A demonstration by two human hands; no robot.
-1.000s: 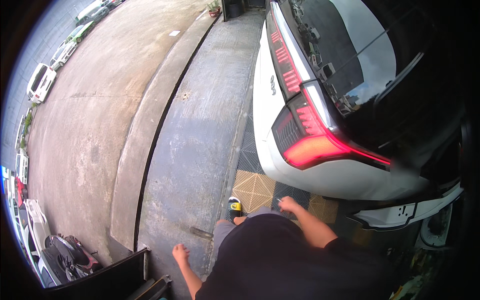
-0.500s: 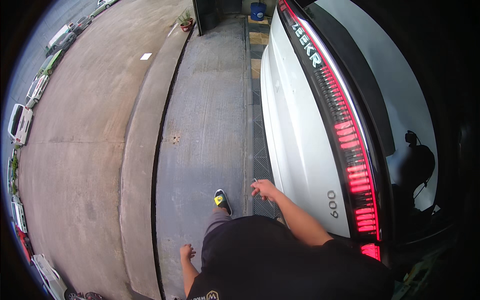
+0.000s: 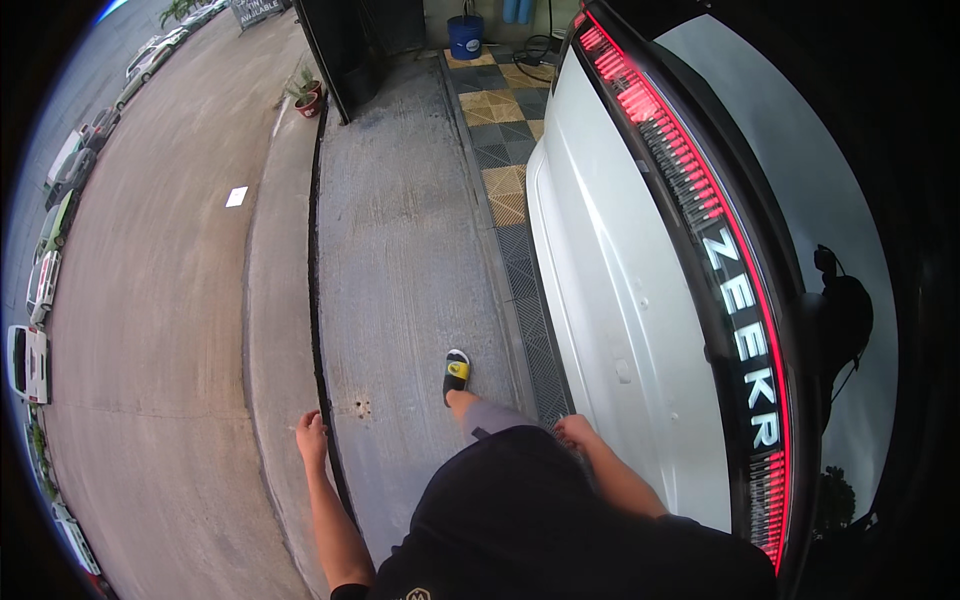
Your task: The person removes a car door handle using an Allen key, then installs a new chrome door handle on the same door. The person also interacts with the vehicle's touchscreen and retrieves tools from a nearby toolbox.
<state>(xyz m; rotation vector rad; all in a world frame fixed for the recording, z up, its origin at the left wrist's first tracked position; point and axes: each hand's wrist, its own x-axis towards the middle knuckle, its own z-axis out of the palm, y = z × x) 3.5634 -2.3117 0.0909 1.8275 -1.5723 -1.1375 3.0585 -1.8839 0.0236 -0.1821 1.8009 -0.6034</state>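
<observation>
My left hand [image 3: 311,436] hangs over the edge of the concrete strip, well away from the car. Its fingers are loosely bent and a little apart, and I see nothing in them. Low beside the rear of a white car [image 3: 630,330], my right hand [image 3: 577,432] is closed around a thin, greyish rod-like thing, mostly hidden by the fingers and too small to name. No contact between that hand and the bodywork can be made out. A long red light bar [image 3: 690,170] runs across the car's tail, above the pale panel.
My foot in a black-and-yellow slipper [image 3: 457,372] is on the grey concrete walkway [image 3: 400,250]. Patterned floor tiles [image 3: 505,190] edge the car. Ahead are a blue bucket [image 3: 466,38], a dark upright panel [image 3: 350,60] and a potted plant [image 3: 307,98]. Parked cars [image 3: 40,285] line the far left.
I have moved forward along the car's rear; the bucket and tiles appear nearer. My left arm has swung forward and outward. My right hand has dropped back closer to my body, still closed.
</observation>
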